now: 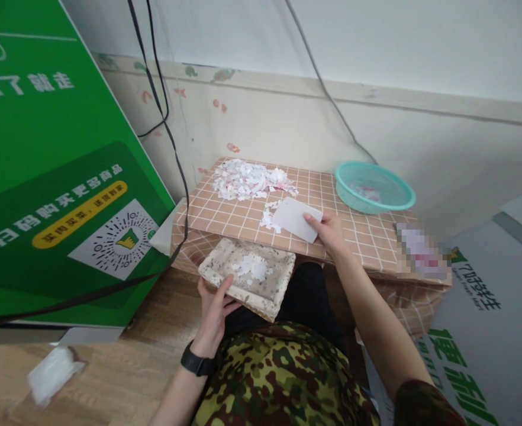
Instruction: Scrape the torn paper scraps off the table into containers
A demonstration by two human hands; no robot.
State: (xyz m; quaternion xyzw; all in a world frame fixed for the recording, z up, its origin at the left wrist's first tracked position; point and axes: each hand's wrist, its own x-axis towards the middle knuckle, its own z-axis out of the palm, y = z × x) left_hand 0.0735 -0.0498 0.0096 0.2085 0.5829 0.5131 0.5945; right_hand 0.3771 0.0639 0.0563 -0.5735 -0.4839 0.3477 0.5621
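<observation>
My left hand (216, 302) grips the near left edge of a shallow cloth-lined basket (279, 284), thumb over the rim. The basket is tilted just below the front edge of the table, and some paper scraps (254, 267) lie inside it. Between the thumb and fingers of my right hand (327, 232) is a flat white card (293, 218), held low over the tabletop. A few torn paper bits (270, 218) sit at the card's left edge. Farther back on the table is a larger heap of shredded paper (247, 179).
A brown checked cloth covers the table (314, 183). At its back right stands a turquoise plastic basin (376, 204) with some scraps inside. A blurred flat item (423, 251) lies at the right edge. Black cables (176, 154) hang at left beside a green panel (65, 148).
</observation>
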